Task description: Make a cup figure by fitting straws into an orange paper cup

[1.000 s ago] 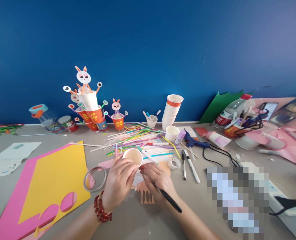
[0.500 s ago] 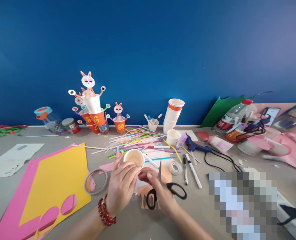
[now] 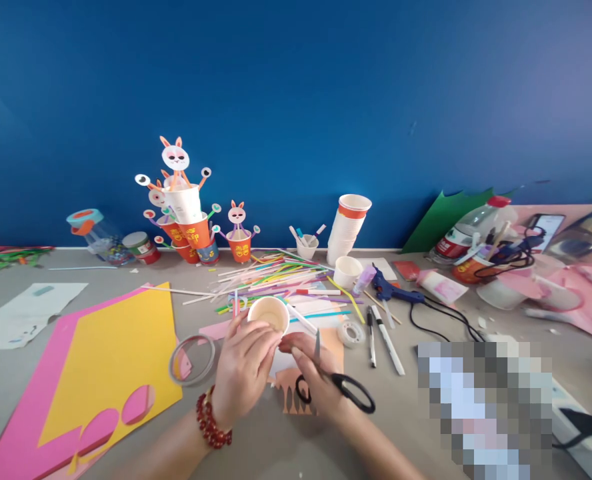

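My left hand, with a red bead bracelet at the wrist, is wrapped round a white paper cup. The cup tilts so its opening faces me, and its inside looks pale. In my right hand is a pair of scissors with black handles, the blades pointing up and away. The right fingertips are close to the cup's lower right side; whether they touch it I cannot tell. Beneath the hands lies an orange paper piece with cut-out slits.
Yellow card and a tape roll lie left. Behind are loose straws, rabbit-decorated cups and a cup stack. To the right are white tape, pens and a blue glue gun with its cable.
The scissors have turned in my right hand, their near handle loop now more hidden behind the fingers. My left hand and the cup stay nearly in place.
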`<state>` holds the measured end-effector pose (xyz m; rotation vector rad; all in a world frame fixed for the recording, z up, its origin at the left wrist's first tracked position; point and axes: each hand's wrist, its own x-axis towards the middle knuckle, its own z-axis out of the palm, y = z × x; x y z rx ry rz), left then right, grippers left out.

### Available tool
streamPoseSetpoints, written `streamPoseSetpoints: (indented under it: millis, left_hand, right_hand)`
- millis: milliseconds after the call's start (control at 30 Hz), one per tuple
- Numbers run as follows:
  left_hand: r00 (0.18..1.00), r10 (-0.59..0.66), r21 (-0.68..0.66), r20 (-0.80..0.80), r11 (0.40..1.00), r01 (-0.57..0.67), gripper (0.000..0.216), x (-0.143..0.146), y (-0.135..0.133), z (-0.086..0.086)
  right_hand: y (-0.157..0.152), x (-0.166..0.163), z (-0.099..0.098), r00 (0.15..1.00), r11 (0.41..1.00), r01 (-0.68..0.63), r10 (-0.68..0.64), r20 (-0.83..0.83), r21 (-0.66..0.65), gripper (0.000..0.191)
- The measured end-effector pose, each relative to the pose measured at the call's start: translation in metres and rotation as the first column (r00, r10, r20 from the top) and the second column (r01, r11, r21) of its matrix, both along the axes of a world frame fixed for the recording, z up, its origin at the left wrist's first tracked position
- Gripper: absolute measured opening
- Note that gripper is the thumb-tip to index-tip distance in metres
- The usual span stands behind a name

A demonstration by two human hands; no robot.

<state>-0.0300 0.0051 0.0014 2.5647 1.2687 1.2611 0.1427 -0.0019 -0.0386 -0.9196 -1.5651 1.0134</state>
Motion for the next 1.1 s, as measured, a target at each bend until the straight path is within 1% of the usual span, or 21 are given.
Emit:
streamPoseSetpoints:
  millis: [33, 100, 167, 200, 267, 333, 367, 433, 467, 533, 600, 633, 700, 733, 800, 867, 900, 933, 1000, 1067, 1100]
  left_hand:
    - [1.0, -0.001, 0.031, -0.013, 1.0, 0.001, 0.026, 0.001, 0.0, 0.001]
    - [0.999, -0.001, 0.073, -0.037, 0.997, 0.003, 0.028, 0.001, 0.0, 0.002]
    - [0.998, 0.001, 0.086, -0.055, 0.996, 0.004, 0.027, 0.001, 0.0, 0.003]
    - [0.998, -0.001, 0.081, -0.059, 0.997, 0.005, 0.027, 0.001, 0.0, 0.003]
    - [0.998, -0.011, 0.045, -0.059, 0.999, 0.013, 0.026, 0.001, 0.001, 0.002]
    - [0.999, -0.016, -0.019, -0.037, 1.0, 0.016, 0.024, 0.0, 0.002, 0.0]
    - [1.0, -0.017, -0.056, -0.019, 0.998, 0.015, 0.022, 0.0, 0.003, -0.002]
    - [1.0, -0.018, -0.133, 0.016, 0.991, 0.02, 0.019, 0.0, 0.004, -0.003]
    - [0.999, -0.017, -0.165, 0.032, 0.986, 0.022, 0.017, 0.0, 0.004, -0.004]
    - [0.999, -0.019, -0.199, 0.049, 0.98, 0.028, 0.015, 0.0, 0.004, -0.004]
    - [0.998, -0.024, -0.182, 0.053, 0.983, 0.034, 0.016, 0.0, 0.004, -0.004]
    - [0.998, -0.029, -0.16, 0.05, 0.986, 0.036, 0.017, 0.0, 0.003, -0.004]
    - [0.999, -0.035, -0.095, 0.03, 0.995, 0.038, 0.021, 0.0, 0.002, -0.003]
    - [0.999, -0.035, -0.057, 0.015, 0.998, 0.036, 0.023, 0.001, 0.002, -0.003]
    - [0.999, -0.033, 0.015, -0.019, 0.999, 0.033, 0.027, 0.001, 0.002, -0.002]
    - [0.998, -0.036, 0.067, -0.046, 0.997, 0.039, 0.028, 0.002, 0.002, -0.001]
    - [0.998, -0.039, 0.074, -0.051, 0.996, 0.042, 0.028, 0.002, 0.002, -0.001]
    - [0.998, -0.041, 0.068, -0.048, 0.997, 0.045, 0.028, 0.002, 0.002, -0.001]
    - [0.999, -0.046, 0.008, -0.021, 0.999, 0.047, 0.026, 0.002, 0.002, -0.002]
    - [0.999, -0.052, -0.086, 0.017, 0.995, 0.053, 0.022, 0.002, 0.002, -0.003]
    - [0.998, -0.057, -0.123, 0.03, 0.991, 0.06, 0.02, 0.001, 0.003, -0.004]
  right_hand:
    - [-0.002, -0.003, -0.002, 0.991, 0.993, -0.024, 0.009, -0.134, -0.114, 0.025]
    - [-0.006, -0.008, -0.003, 0.938, 0.947, -0.121, 0.01, -0.347, -0.299, 0.028]
    - [-0.007, -0.009, -0.002, 0.898, 0.9, -0.191, -0.001, -0.441, -0.391, 0.03]
    - [-0.007, -0.009, -0.002, 0.9, 0.899, -0.19, 0.0, -0.435, -0.394, 0.03]
    - [-0.005, -0.005, 0.0, 0.955, 0.945, -0.109, 0.014, -0.296, -0.308, 0.027]
    - [0.0, 0.002, 0.003, 1.0, 0.996, -0.025, 0.025, -0.001, -0.089, 0.023]
    - [0.003, 0.005, 0.006, 0.987, 0.999, -0.018, 0.01, 0.16, 0.047, 0.022]
    - [0.008, 0.012, 0.011, 0.914, 0.959, -0.067, -0.051, 0.402, 0.274, 0.021]
    - [0.01, 0.014, 0.014, 0.881, 0.934, -0.1, -0.077, 0.466, 0.343, 0.022]
    - [0.012, 0.016, 0.017, 0.863, 0.915, -0.131, -0.084, 0.498, 0.382, 0.022]
    - [0.011, 0.016, 0.017, 0.897, 0.948, -0.119, -0.024, 0.442, 0.294, 0.022]
    - [0.009, 0.014, 0.015, 0.928, 0.973, -0.1, 0.015, 0.372, 0.209, 0.022]
    - [0.006, 0.009, 0.011, 0.988, 0.998, -0.058, 0.06, 0.142, -0.019, 0.023]
    - [0.004, 0.007, 0.008, 0.998, 0.987, -0.06, 0.061, 0.001, -0.146, 0.023]
    - [0.001, 0.001, 0.004, 0.963, 0.924, -0.127, 0.028, -0.268, -0.36, 0.026]
    - [-0.001, -0.002, 0.003, 0.9, 0.848, -0.217, -0.018, -0.436, -0.484, 0.028]
    - [-0.001, -0.002, 0.003, 0.885, 0.828, -0.238, -0.03, -0.465, -0.507, 0.029]
    - [-0.001, -0.002, 0.004, 0.889, 0.832, -0.231, -0.03, -0.457, -0.505, 0.029]
    - [0.0, 0.0, 0.006, 0.948, 0.897, -0.148, 0.008, -0.319, -0.416, 0.027]
    - [0.001, 0.005, 0.01, 0.998, 0.973, -0.067, 0.061, -0.036, -0.22, 0.025]
    - [0.002, 0.007, 0.012, 0.991, 0.994, -0.054, 0.066, 0.119, -0.1, 0.024]
